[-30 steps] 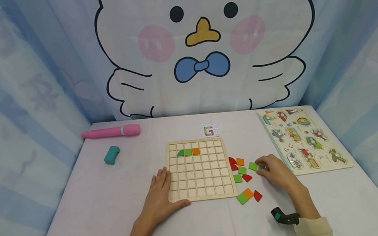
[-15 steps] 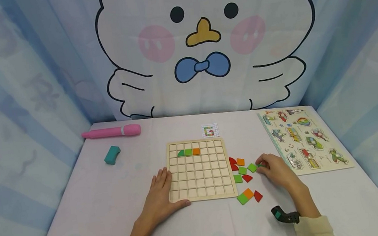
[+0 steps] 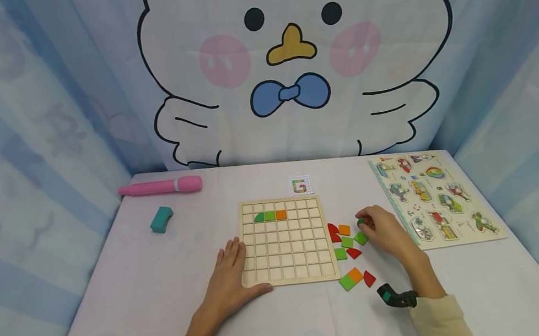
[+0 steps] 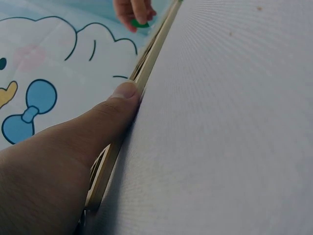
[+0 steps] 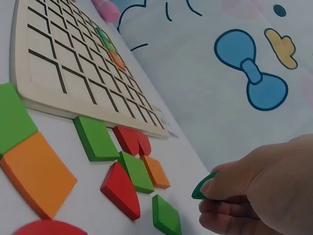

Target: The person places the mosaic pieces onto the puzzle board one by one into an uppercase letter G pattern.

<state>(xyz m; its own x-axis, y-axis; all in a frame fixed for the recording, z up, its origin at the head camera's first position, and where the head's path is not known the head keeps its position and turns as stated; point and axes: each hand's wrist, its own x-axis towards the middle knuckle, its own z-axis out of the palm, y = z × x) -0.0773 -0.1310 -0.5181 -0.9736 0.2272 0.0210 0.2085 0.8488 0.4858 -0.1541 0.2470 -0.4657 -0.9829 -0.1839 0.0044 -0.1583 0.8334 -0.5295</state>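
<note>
A wooden grid board (image 3: 285, 244) lies mid-table, with a dark green quarter-round piece (image 3: 259, 218), a light green square (image 3: 269, 215) and an orange square (image 3: 281, 215) in one row near its far edge. My left hand (image 3: 227, 278) rests at the board's near left corner, thumb along the near edge, fingers straight at the left side. My right hand (image 3: 385, 232) pinches a dark green quarter-round piece (image 5: 203, 187) between thumb and fingers, lifted off the table to the right of the board. Below it lies a light green square (image 5: 166, 215).
Loose red, orange and green pieces (image 3: 347, 242) lie along the board's right side. A small pattern card (image 3: 300, 185) sits beyond the board. At right is a picture puzzle board (image 3: 438, 198); at left are a pink pen-like object (image 3: 162, 187) and a teal block (image 3: 161, 219).
My right hand has picked up the dark green quarter-round piece from the table and moved slightly up and left with it. My left hand stays at the board.
</note>
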